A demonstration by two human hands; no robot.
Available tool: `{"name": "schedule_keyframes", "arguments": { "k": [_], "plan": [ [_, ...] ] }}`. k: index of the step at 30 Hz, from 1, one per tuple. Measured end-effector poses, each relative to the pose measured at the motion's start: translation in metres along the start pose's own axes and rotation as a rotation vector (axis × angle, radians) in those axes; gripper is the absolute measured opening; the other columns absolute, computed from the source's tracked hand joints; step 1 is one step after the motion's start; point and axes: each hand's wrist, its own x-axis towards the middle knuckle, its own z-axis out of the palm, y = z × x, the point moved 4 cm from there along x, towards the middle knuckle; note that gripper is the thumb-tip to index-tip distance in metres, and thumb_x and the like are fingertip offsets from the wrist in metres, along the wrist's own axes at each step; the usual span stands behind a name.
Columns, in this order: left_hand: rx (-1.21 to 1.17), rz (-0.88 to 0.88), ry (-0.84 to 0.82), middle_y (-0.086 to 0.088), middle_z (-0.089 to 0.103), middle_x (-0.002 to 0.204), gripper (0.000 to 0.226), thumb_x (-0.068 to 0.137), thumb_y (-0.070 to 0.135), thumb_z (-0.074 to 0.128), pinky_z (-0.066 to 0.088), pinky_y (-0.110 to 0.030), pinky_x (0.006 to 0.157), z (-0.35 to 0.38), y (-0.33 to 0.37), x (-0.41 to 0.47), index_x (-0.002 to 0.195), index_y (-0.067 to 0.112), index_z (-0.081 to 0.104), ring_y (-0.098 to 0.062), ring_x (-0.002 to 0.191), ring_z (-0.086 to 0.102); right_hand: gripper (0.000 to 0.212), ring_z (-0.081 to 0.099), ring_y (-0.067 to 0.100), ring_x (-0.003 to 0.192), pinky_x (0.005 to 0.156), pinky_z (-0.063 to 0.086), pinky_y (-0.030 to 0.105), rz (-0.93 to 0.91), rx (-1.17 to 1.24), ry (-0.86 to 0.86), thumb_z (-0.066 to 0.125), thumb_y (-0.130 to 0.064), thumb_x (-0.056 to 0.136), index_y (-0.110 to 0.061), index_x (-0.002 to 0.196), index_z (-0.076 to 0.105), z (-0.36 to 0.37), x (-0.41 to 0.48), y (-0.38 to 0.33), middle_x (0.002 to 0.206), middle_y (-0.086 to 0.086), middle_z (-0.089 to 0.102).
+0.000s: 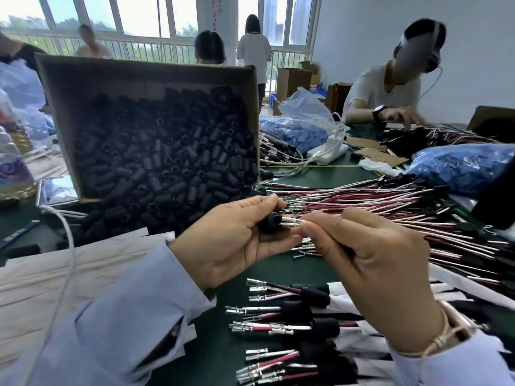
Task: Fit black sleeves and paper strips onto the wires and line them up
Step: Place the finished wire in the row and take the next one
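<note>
Your left hand (237,235) pinches 1 black sleeve (271,222), its bore facing right; your right hand (370,263) pinches the wires (292,220), tips pointing left at its mouth.

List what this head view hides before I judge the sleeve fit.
Head view: how far the wire ends sit inside the black sleeve; the sleeve and the left hand cover them.
Finished wires: the right hand covers their far ends and much of the paper strips.
Dark shape at the right edge: blurred, unidentifiable.
</note>
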Motion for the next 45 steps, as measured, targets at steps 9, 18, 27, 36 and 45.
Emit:
{"name": "schedule_keyframes", "arguments": {
  "k": [9, 18, 27, 36, 45],
  "plan": [
    [0.023, 0.016, 0.069, -0.016, 0.059, 0.084, 0.024, 0.095, 0.019, 0.05, 0.057, -0.026, 0.053, 0.0, -0.003, -0.003, 0.078, 0.004, 0.057, -0.02, 0.059, 0.068, 0.029, 0.053, 0.019, 0.048, 0.039, 0.039, 0.028, -0.052, -0.137, -0.026, 0.053, -0.04, 0.094, -0.025, 0.085, 0.076, 0.003, -0.003, -0.003, 0.058, -0.003, 0.055],
    [0.144, 0.024, -0.104, -0.024, 0.064, 0.115, 0.039, 0.079, 0.018, 0.058, 0.059, -0.026, 0.068, 0.01, 0.003, -0.015, 0.111, -0.005, 0.056, -0.027, 0.093, 0.071, 0.027, 0.045, 0.008, 0.049, 0.041, 0.035, 0.027, -0.015, -0.082, -0.071, 0.052, -0.042, 0.092, -0.031, 0.088, 0.076, -0.001, 0.0, 0.012, 0.057, -0.011, 0.049],
    [0.378, 0.12, -0.281, -0.008, 0.073, 0.102, 0.026, 0.081, 0.023, 0.052, 0.059, -0.027, 0.069, 0.012, 0.009, -0.017, 0.102, 0.007, 0.05, -0.025, 0.095, 0.07, 0.026, 0.047, 0.006, 0.055, 0.048, 0.039, 0.026, 0.045, 0.18, -0.059, 0.054, -0.04, 0.094, -0.027, 0.098, 0.076, -0.007, 0.004, 0.018, 0.062, -0.017, 0.047],
    [0.815, 0.532, -0.178, 0.005, 0.065, 0.07, 0.024, 0.084, 0.032, 0.066, 0.049, -0.02, 0.06, 0.001, 0.017, -0.011, 0.094, 0.01, 0.065, -0.008, 0.065, 0.059, 0.038, 0.051, 0.011, 0.055, 0.049, 0.04, 0.032, 0.19, 0.23, -0.295, 0.041, -0.051, 0.091, -0.027, 0.081, 0.068, 0.004, -0.002, 0.013, 0.056, -0.01, 0.052],
    [1.417, 0.597, -0.168, 0.01, 0.063, 0.072, 0.029, 0.082, 0.056, 0.062, 0.049, -0.027, 0.06, -0.002, 0.009, -0.009, 0.08, 0.028, 0.064, -0.008, 0.068, 0.06, 0.019, 0.057, 0.017, 0.066, 0.05, 0.023, 0.029, 0.214, -0.241, -0.578, 0.049, -0.048, 0.086, -0.033, 0.091, 0.04, 0.031, -0.016, -0.002, 0.059, -0.009, 0.036]
  ]
}}
